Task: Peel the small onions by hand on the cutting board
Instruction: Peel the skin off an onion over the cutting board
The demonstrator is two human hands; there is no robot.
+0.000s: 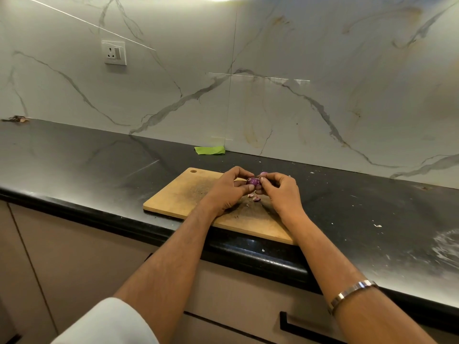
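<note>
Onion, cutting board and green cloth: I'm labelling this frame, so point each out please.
onion (252,181), head view, purple side showing between both hands.
cutting board (178,192), head view, bare wood left of the hands.
green cloth (210,150), head view, middle of the fold.

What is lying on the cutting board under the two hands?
Purple peel scraps lie on the cutting board beneath the onion held by the left hand and right hand. Another onion sits behind. Board under the palms is hidden.
</note>
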